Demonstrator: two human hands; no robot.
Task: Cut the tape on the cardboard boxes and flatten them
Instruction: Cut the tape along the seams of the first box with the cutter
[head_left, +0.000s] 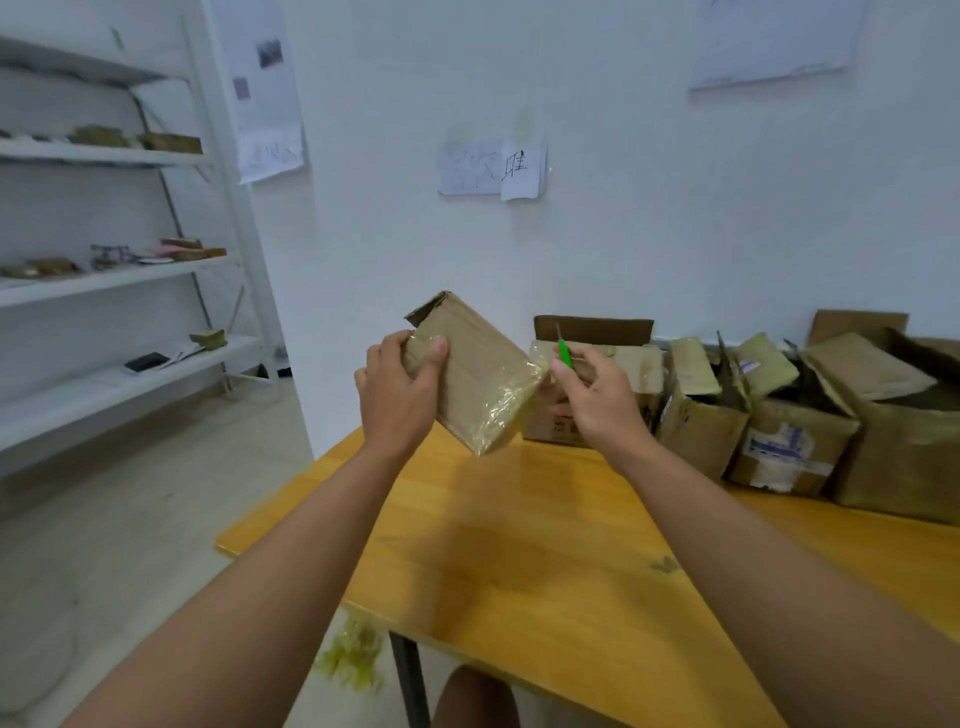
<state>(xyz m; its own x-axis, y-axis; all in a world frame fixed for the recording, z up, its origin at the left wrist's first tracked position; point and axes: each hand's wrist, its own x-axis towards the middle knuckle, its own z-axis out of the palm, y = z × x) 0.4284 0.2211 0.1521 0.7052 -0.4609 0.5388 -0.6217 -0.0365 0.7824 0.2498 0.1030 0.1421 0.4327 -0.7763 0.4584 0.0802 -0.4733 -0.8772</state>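
A small flat cardboard box (478, 371) wrapped in clear shiny tape is held up in the air above the yellow wooden table (519, 545). My left hand (397, 389) grips its left edge, thumb on the front face. One end flap at the top left stands open. My right hand (597, 395) pinches a small green-handled cutter (563, 353), blade pointing up, right beside the box's right corner, where a strip of tape sticks out.
Several worn cardboard boxes (727, 410) stand in a row along the table's back right, by the white wall. A white shelf rack (130, 270) with small items stands at the left. Crumpled tape scraps (353, 654) lie on the floor below the table's edge.
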